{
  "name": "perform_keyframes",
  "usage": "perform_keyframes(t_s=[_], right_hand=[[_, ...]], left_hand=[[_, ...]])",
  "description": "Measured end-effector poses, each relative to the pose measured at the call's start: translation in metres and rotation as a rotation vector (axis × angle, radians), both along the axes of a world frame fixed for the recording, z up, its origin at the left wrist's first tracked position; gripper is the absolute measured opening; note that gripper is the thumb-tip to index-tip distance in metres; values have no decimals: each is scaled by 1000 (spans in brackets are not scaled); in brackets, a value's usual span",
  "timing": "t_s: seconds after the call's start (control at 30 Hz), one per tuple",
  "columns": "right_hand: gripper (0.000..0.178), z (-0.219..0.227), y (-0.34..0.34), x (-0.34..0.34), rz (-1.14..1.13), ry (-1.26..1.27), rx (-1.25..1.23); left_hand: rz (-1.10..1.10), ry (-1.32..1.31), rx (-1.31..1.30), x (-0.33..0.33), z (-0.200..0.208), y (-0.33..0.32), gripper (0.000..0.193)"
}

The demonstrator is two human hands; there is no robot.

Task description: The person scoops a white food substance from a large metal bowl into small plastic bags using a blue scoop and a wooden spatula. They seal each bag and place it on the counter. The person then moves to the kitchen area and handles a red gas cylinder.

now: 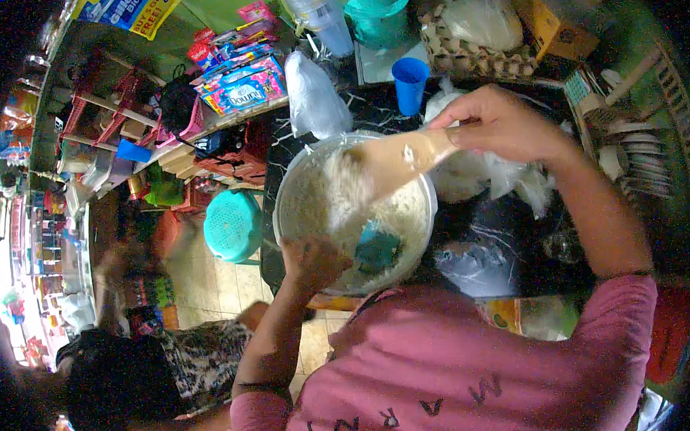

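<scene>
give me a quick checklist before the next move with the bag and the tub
1. Right hand gripping the bag: ok, it holds the raised end.
2. Bag's lower end over the tub: ok, tilted down inside the rim.
3. Bag fully emptied: cannot tell, its inside is hidden.
4. Left hand clear of the tub: not ok, it is over the near left edge.
5. Only pale powder in the tub: not ok, a teal thing shows there too.
6. Cup clear of the bag: ok, apart.
</scene>
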State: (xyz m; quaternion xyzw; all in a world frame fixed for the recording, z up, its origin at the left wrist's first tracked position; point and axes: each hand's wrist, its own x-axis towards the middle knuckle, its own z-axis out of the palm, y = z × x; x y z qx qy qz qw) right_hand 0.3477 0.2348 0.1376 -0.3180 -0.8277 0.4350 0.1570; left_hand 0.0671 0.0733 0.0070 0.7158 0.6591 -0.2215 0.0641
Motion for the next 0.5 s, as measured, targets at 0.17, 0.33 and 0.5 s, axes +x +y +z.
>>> perform_keyframes(t_s=[0.17, 0.33, 0.5], right_hand=[[26, -39, 8, -1, -270, -350, 400], [23, -49, 8, -1, -311, -345, 504], [23, -58, 8, -5, -311, -357, 525]], left_hand=[[-9, -46, -308, 7, -19, 25, 50], [43, -162, -429, 24, -9, 25, 49], [290, -243, -463, 17, -12, 33, 48]])
